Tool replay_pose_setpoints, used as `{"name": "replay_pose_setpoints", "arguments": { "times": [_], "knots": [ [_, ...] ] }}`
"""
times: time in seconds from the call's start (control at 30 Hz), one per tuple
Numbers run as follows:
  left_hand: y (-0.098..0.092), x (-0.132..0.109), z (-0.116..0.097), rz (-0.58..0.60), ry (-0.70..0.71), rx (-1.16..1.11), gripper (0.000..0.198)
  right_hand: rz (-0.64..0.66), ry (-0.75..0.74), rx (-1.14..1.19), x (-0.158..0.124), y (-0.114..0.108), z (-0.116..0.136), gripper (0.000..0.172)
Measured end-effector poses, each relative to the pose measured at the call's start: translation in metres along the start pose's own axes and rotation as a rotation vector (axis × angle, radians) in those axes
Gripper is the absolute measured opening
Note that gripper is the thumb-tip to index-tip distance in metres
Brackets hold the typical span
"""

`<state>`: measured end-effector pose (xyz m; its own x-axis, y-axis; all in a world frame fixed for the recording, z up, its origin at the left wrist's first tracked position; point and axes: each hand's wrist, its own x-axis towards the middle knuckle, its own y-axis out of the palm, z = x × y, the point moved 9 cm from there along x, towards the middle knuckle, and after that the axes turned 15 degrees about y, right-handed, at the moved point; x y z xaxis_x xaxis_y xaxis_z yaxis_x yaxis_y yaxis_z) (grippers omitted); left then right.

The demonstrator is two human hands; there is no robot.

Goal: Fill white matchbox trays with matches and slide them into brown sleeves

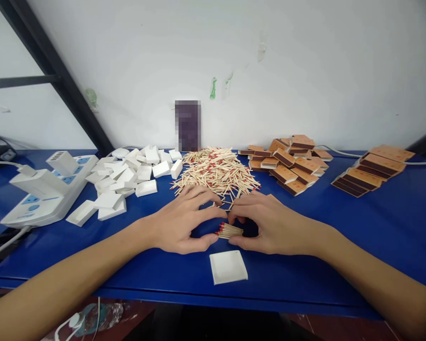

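at the near middle of the blue table (pixel 156 279), a small bundle of matches (pixel 231 230) lies between two hands, red heads toward the left. the right hand (pixel 266 220) closes narrowly about it, thumb at the near side and fingertips curled at the far side, so it seems to hold the sticks lightly together. the left hand (pixel 186 220) makes a wider curve, thumb tip just beside the red heads and forefinger reaching toward the right fingertips; whether that thumb presses on the heads, i cannot tell. facing each other this way, the hands probably keep the sticks lined up.

just nearer than the bundle, a shallow white tray (pixel 228 267) lies flat, within easy reach of both. beyond the hands is a loose match pile (pixel 218 173), with heaped white boxes (pixel 122 175) to its left and brown matchbox sleeves (pixel 286 175) to its right, likely sorted so that each kind stays apart.
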<state>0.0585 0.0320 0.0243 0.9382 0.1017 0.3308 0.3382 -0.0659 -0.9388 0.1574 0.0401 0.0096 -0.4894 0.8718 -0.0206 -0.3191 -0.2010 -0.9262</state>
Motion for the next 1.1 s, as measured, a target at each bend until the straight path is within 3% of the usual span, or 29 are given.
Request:
{"name": "replay_pose_setpoints", "arguments": {
  "times": [0.3,0.9,1.1],
  "knots": [
    [0.005,0.004,0.001,-0.02,-0.047,0.107,0.027,0.007,-0.051,0.064,0.001,0.006,0.004,0.001],
    [0.011,0.005,0.002,0.056,-0.11,0.148,0.013,-0.009,-0.08,0.068,0.005,0.012,0.005,0.009],
    [0.017,0.008,-0.001,0.166,-0.078,0.267,0.017,-0.013,-0.096,0.018,0.005,0.017,0.007,0.013]
  ]
}}
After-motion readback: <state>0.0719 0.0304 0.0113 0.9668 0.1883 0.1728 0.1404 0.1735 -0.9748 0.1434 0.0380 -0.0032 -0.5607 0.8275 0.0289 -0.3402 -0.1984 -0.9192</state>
